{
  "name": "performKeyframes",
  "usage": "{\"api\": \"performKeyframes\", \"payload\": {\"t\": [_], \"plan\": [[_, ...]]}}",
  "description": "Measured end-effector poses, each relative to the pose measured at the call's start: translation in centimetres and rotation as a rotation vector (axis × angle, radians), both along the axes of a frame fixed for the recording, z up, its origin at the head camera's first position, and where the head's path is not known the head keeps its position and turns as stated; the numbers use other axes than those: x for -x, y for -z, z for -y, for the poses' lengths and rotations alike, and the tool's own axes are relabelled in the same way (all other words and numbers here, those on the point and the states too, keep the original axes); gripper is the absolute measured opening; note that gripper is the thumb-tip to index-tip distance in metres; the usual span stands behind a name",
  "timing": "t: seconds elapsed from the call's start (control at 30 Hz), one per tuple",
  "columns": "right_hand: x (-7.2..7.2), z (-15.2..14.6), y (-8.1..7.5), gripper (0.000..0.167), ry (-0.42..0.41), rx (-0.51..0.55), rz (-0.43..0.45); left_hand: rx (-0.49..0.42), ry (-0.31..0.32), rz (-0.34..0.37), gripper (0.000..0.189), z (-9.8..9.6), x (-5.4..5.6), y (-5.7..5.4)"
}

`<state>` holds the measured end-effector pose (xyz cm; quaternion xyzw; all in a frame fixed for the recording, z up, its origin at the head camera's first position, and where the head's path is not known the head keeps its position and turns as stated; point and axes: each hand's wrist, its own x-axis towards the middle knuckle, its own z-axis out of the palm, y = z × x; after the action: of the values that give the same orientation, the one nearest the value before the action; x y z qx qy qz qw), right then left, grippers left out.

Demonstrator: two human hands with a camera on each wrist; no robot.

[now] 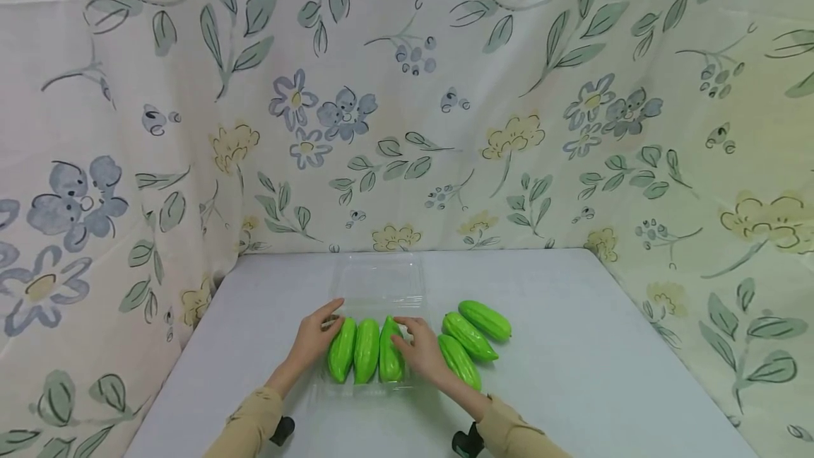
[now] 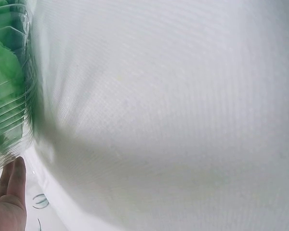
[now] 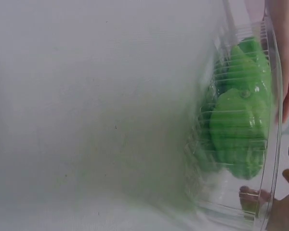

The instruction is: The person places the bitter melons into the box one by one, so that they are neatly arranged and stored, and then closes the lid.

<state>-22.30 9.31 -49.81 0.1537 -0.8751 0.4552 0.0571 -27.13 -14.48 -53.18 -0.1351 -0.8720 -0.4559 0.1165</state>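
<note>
Three bright green bitter gourds lie side by side in a clear plastic clamshell box (image 1: 378,288), its lid folded back flat. They are the left gourd (image 1: 341,353), the middle gourd (image 1: 367,352) and the right gourd (image 1: 391,362). My left hand (image 1: 314,338) rests at the box's left side, fingertips near the upper end of the left gourd. Over the box's right wall reaches my right hand (image 1: 421,350), its loosely bent fingers beside the right gourd. Through the clear wall, the right wrist view shows fingertips (image 3: 248,195) inside, close to the gourds (image 3: 238,125).
Right of the box, three more bitter gourds (image 1: 469,336) lie slanted on the white table (image 1: 572,373). A floral curtain (image 1: 407,104) hangs behind the table and along both sides. Dark wrist cameras (image 1: 468,440) show near the sleeves.
</note>
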Motion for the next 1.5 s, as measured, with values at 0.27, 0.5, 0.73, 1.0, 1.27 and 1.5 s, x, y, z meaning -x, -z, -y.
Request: {"api": "performKeyframes", "payload": {"t": [0.27,0.5,0.73,1.0,1.27,1.5], "plan": [[-0.2,-0.6,-0.8,0.037,-0.039,0.035,-0.008,0.006,0.001,-0.004,0.041,0.0,-0.1,-0.1],[-0.1,-1.7,-1.8,0.037,-0.035,0.037,-0.064,0.000,0.001,-0.007,0.043,-0.1,-0.1,-0.1],[-0.4,-2.8,-2.4,0.038,-0.031,0.004,-0.061,0.003,0.001,0.014,0.043,0.0,0.0,-0.1],[-0.3,-4.2,-2.7,0.040,0.000,0.036,-0.019,0.000,-0.005,-0.004,0.043,0.0,0.1,0.2],[-0.1,-5.4,-2.9,0.040,0.051,0.048,-0.087,0.008,-0.009,0.029,0.042,0.1,0.1,-0.1],[-0.5,-6.6,-3.7,0.040,0.108,0.007,-0.069,0.010,0.002,0.038,0.043,0.1,0.1,-0.2]]}}
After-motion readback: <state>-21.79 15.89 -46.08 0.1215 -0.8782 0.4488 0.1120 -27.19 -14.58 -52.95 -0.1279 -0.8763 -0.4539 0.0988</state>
